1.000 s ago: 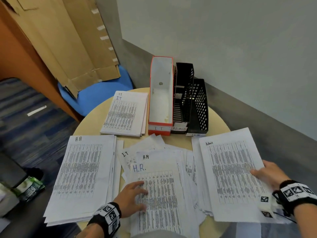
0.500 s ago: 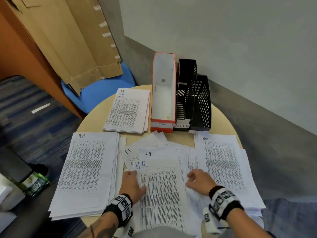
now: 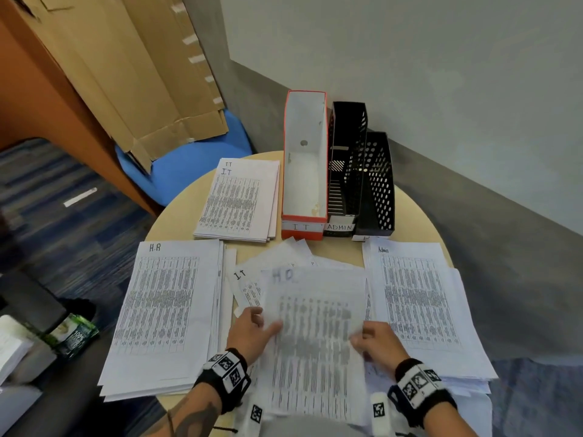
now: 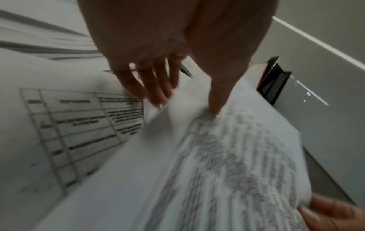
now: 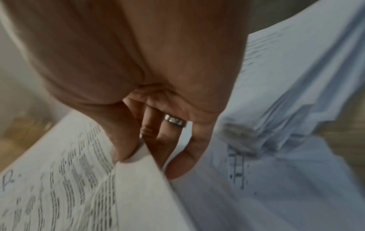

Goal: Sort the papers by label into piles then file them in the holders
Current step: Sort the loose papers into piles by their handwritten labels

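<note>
A printed sheet marked H.R. [image 3: 315, 342] hangs blurred just above the loose middle pile [image 3: 246, 279], whose uppermost exposed sheet reads IT. My left hand [image 3: 262, 323] pinches its left edge, thumb on top [image 4: 215, 109]. My right hand [image 3: 362, 339] pinches its right edge, thumb above and fingers [image 5: 177, 168] below. Sorted piles lie around it: H.R. [image 3: 164, 310] at left, IT [image 3: 239, 200] behind, Admin [image 3: 416, 304] at right. Three holders stand at the back: a red one labelled IT [image 3: 304, 171], a black mesh one labelled ADMIN [image 3: 345, 171], and another black one [image 3: 378, 184] whose label is hidden.
The round wooden table [image 3: 176, 212] stands against a grey wall. A blue chair [image 3: 195, 165] with flattened cardboard [image 3: 142, 74] on it stands behind left. A green packet [image 3: 74, 335] lies on a dark surface at far left.
My right hand left the Admin pile and came to the middle pile. Both hands took hold of the H.R. sheet and raised it off the pile.
</note>
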Demonstrator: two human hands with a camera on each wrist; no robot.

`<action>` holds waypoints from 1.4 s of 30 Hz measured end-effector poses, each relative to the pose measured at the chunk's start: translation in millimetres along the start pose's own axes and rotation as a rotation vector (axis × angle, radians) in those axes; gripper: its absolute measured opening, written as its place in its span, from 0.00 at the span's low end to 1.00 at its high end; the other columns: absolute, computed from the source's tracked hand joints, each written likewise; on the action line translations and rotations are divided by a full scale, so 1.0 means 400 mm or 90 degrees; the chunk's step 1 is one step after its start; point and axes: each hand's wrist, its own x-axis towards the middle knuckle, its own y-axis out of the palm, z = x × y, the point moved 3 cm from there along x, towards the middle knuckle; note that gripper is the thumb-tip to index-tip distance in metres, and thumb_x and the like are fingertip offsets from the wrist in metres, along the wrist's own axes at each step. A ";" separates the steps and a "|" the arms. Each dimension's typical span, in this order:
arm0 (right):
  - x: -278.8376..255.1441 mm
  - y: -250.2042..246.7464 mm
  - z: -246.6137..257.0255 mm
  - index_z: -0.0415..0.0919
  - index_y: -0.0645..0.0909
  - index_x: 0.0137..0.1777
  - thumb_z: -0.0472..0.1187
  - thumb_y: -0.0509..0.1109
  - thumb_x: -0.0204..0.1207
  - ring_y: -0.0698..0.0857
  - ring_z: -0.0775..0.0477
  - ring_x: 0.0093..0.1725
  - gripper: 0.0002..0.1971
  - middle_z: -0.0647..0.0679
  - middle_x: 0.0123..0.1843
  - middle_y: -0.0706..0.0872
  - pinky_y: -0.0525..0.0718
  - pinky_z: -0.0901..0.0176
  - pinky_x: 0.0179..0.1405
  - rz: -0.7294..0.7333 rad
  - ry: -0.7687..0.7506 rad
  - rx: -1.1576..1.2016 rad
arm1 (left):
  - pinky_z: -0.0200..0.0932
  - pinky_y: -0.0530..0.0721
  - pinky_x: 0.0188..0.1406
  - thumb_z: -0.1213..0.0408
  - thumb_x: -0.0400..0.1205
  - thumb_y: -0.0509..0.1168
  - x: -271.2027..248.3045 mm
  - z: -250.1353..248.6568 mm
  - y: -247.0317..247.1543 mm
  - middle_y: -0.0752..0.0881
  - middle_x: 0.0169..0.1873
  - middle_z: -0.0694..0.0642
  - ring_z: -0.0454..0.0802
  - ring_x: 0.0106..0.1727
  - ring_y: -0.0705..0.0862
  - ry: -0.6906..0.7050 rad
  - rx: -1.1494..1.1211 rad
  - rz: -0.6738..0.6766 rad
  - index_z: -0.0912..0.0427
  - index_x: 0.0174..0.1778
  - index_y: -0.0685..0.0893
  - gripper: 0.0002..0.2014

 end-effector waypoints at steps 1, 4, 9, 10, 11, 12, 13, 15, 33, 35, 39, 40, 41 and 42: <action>-0.003 -0.026 -0.016 0.33 0.89 0.44 0.28 0.73 0.76 0.91 0.41 0.42 0.03 0.38 0.42 0.93 0.92 0.40 0.50 -0.043 0.014 0.040 | 0.46 0.85 0.62 0.39 0.78 0.74 -0.004 -0.013 0.001 0.85 0.55 0.45 0.43 0.56 0.85 0.017 0.002 0.014 0.53 0.67 0.81 0.28; -0.023 -0.100 -0.063 0.32 0.89 0.48 0.19 0.69 0.72 0.92 0.36 0.44 0.12 0.34 0.45 0.94 0.92 0.40 0.47 -0.162 0.057 0.174 | 0.52 0.88 0.64 0.35 0.82 0.65 -0.001 -0.033 0.016 0.89 0.53 0.46 0.43 0.52 0.87 0.076 0.066 0.028 0.53 0.59 0.87 0.24; -0.078 -0.200 -0.136 0.38 0.89 0.57 0.15 0.65 0.72 0.93 0.37 0.51 0.23 0.42 0.49 0.95 0.89 0.41 0.57 -0.236 0.119 0.266 | 0.49 0.66 0.84 0.42 0.75 0.78 0.016 -0.020 0.052 0.61 0.84 0.55 0.56 0.82 0.65 0.117 0.279 0.026 0.57 0.86 0.64 0.48; -0.086 -0.212 -0.151 0.39 0.89 0.57 0.15 0.65 0.73 0.92 0.36 0.52 0.23 0.42 0.49 0.95 0.88 0.38 0.60 -0.242 0.124 0.272 | 0.51 0.61 0.87 0.41 0.74 0.79 0.021 -0.018 0.056 0.55 0.87 0.55 0.59 0.86 0.59 0.123 0.320 0.024 0.58 0.89 0.56 0.55; -0.094 -0.220 -0.162 0.40 0.89 0.57 0.16 0.66 0.74 0.92 0.35 0.53 0.22 0.41 0.50 0.95 0.87 0.35 0.62 -0.245 0.129 0.271 | 0.52 0.57 0.88 0.40 0.73 0.79 0.026 -0.023 0.057 0.50 0.90 0.55 0.60 0.89 0.53 0.131 0.364 0.025 0.58 0.91 0.50 0.60; -0.105 -0.224 -0.168 0.40 0.89 0.56 0.16 0.67 0.74 0.92 0.35 0.53 0.21 0.41 0.50 0.95 0.87 0.34 0.63 -0.247 0.128 0.274 | 0.54 0.54 0.90 0.39 0.72 0.79 0.039 -0.026 0.060 0.45 0.91 0.54 0.60 0.90 0.48 0.141 0.406 0.032 0.57 0.91 0.45 0.63; -0.114 -0.227 -0.170 0.39 0.89 0.56 0.16 0.67 0.75 0.92 0.34 0.53 0.20 0.40 0.49 0.95 0.87 0.34 0.63 -0.248 0.125 0.271 | 0.56 0.51 0.90 0.39 0.71 0.80 0.054 -0.034 0.062 0.41 0.91 0.52 0.59 0.91 0.45 0.156 0.450 0.043 0.56 0.91 0.42 0.65; -0.130 -0.227 -0.164 0.36 0.89 0.55 0.16 0.68 0.74 0.92 0.35 0.53 0.19 0.40 0.49 0.95 0.87 0.37 0.61 -0.249 0.109 0.275 | 0.61 0.48 0.90 0.43 0.69 0.83 0.080 -0.067 0.062 0.39 0.91 0.49 0.57 0.92 0.41 0.194 0.526 0.089 0.52 0.91 0.40 0.68; -0.104 -0.061 -0.025 0.42 0.90 0.58 0.34 0.74 0.81 0.92 0.39 0.55 0.08 0.45 0.53 0.95 0.87 0.35 0.63 -0.152 0.026 0.282 | 0.65 0.90 0.57 0.73 0.83 0.72 0.001 -0.162 0.008 0.94 0.52 0.65 0.65 0.55 0.92 0.097 -0.260 0.274 0.66 0.57 0.91 0.09; -0.091 -0.038 -0.017 0.41 0.88 0.60 0.33 0.77 0.77 0.92 0.38 0.56 0.12 0.44 0.54 0.94 0.86 0.35 0.62 -0.136 0.019 0.282 | 0.70 0.89 0.58 0.79 0.85 0.64 -0.023 -0.158 0.026 0.92 0.55 0.68 0.70 0.57 0.91 0.050 -0.300 0.318 0.66 0.61 0.90 0.13; -0.076 -0.022 -0.010 0.38 0.82 0.60 0.28 0.79 0.74 0.94 0.37 0.49 0.17 0.40 0.50 0.94 0.89 0.44 0.48 -0.129 0.013 0.291 | 0.68 0.87 0.60 0.61 0.90 0.63 -0.058 -0.166 0.035 0.90 0.56 0.73 0.69 0.54 0.91 -0.038 -0.425 0.336 0.65 0.58 0.92 0.14; -0.076 -0.024 -0.009 0.39 0.82 0.61 0.28 0.79 0.74 0.94 0.38 0.50 0.18 0.41 0.50 0.95 0.90 0.43 0.50 -0.135 0.013 0.288 | 0.68 0.86 0.63 0.52 0.92 0.60 -0.063 -0.164 0.037 0.90 0.57 0.72 0.68 0.56 0.91 -0.068 -0.462 0.340 0.64 0.59 0.91 0.21; -0.072 -0.027 -0.011 0.39 0.83 0.63 0.28 0.79 0.74 0.94 0.39 0.51 0.19 0.43 0.51 0.95 0.90 0.41 0.55 -0.143 0.010 0.288 | 0.68 0.84 0.68 0.43 0.92 0.54 -0.059 -0.149 0.043 0.90 0.60 0.70 0.68 0.61 0.90 -0.095 -0.482 0.350 0.62 0.63 0.91 0.28; -0.066 -0.033 -0.015 0.38 0.84 0.65 0.27 0.78 0.75 0.93 0.39 0.54 0.19 0.43 0.52 0.94 0.89 0.39 0.60 -0.150 0.010 0.298 | 0.69 0.81 0.73 0.38 0.91 0.50 -0.059 -0.137 0.049 0.89 0.64 0.68 0.68 0.66 0.88 -0.107 -0.497 0.372 0.61 0.68 0.89 0.33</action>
